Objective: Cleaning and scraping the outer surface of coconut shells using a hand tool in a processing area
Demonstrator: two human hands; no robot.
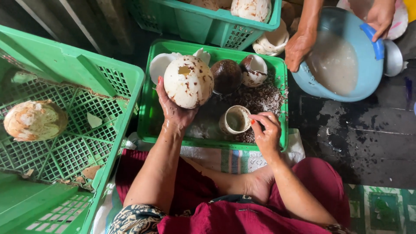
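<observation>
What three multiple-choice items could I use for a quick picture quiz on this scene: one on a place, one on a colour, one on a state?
1. Where does the small cup stand?
A. in the shallow green tray
B. in the blue basin
C. on the floor

2. What colour is the big crate holding a lone peeled coconut?
A. red
B. green
C. blue

3. How is the left hand engaged?
A. resting empty
B. gripping a knife
C. holding up a white peeled coconut

Answers: 1 A, the cup sits among the shavings inside the tray, by the right hand. 2 B, its mesh walls are green. 3 C, its fingers cup the coconut from below.
</observation>
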